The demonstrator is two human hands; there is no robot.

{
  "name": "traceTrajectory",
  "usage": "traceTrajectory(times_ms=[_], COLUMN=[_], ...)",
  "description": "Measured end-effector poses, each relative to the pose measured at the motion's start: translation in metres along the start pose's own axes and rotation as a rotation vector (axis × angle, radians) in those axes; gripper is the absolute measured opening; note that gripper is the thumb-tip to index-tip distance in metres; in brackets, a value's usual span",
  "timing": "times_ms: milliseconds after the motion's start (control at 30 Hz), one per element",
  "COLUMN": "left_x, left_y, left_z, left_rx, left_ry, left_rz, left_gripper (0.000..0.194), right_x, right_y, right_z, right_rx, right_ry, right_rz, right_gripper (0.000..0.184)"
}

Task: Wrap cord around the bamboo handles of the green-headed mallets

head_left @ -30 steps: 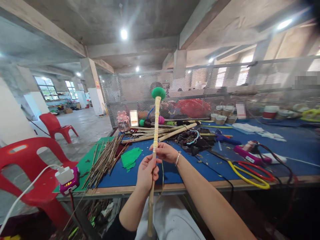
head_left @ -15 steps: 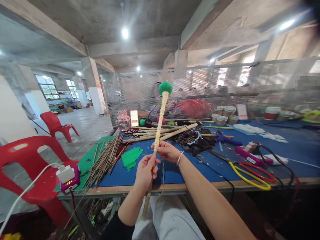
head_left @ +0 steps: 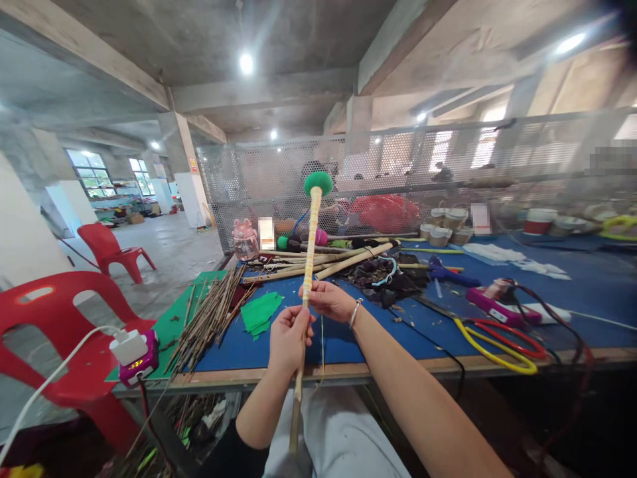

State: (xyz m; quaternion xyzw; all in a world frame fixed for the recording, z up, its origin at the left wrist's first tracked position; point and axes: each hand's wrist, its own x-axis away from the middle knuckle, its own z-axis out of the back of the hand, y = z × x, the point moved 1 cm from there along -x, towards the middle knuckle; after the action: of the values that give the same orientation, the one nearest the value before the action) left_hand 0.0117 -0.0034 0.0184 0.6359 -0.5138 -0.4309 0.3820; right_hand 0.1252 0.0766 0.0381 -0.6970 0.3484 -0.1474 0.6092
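Note:
I hold a mallet upright in front of me, with a round green head [head_left: 318, 182] and a bamboo-like handle [head_left: 296, 398]. A pale yellow strip [head_left: 312, 236] is wound around the handle from below the head to my fingers. My left hand [head_left: 289, 337] is closed around the bare handle just below the winding. My right hand [head_left: 332, 302] pinches the handle at the winding's lower end. From there a thin loose strand [head_left: 323, 352] hangs toward my lap. A piece of green cloth [head_left: 261, 313] lies left of the hands.
Thin sticks [head_left: 206, 322] are heaped on the left, with thicker poles [head_left: 348, 260] behind. Shears [head_left: 497, 348] with yellow and red handles and a blue glue gun [head_left: 450, 271] lie right. A perforated metal screen [head_left: 269, 172] closes the back; red chairs [head_left: 64, 318] stand left.
The mallet's head tipped to the right and toward upright, then swung back left. Both hands have kept their grip at nearly the same place.

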Motion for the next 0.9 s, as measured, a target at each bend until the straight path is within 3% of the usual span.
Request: traceTrajectory(times_ms=[133, 233, 367, 567, 667, 733, 900], left_x=[0.003, 0.003, 0.003, 0.006, 0.007, 0.007, 0.004], left_y=[0.000, -0.002, 0.001, 0.006, 0.004, 0.003, 0.009], left_z=[-0.002, 0.001, 0.004, 0.000, 0.000, 0.002, 0.009], left_rx=[0.072, -0.011, -0.120, 0.116, 0.119, 0.015, -0.275], left_ry=[-0.090, -0.022, 0.069, -0.115, -0.179, -0.139, 0.097], left_rz=[0.081, 0.141, 0.048, 0.063, 0.089, 0.070, -0.075], left_gripper=[0.033, 0.037, 0.040, 0.030, 0.031, 0.034, 0.038], right_x=[0.000, -0.003, -0.006, 0.002, 0.003, 0.001, -0.005], right_y=[0.001, 0.006, 0.007, 0.000, 0.000, 0.001, 0.006], right_z=[0.002, 0.004, 0.002, -0.001, -0.001, -0.001, -0.001], right_rx=[0.019, 0.133, 0.150, -0.049, -0.057, -0.029, 0.068], right_ry=[-0.006, 0.035, 0.085, -0.024, -0.015, 0.006, 0.078], right_rz=[0.020, -0.002, 0.015, -0.031, -0.004, 0.017, 0.018], right_gripper=[0.032, 0.030, 0.030, 0.037, 0.034, 0.031, 0.029])
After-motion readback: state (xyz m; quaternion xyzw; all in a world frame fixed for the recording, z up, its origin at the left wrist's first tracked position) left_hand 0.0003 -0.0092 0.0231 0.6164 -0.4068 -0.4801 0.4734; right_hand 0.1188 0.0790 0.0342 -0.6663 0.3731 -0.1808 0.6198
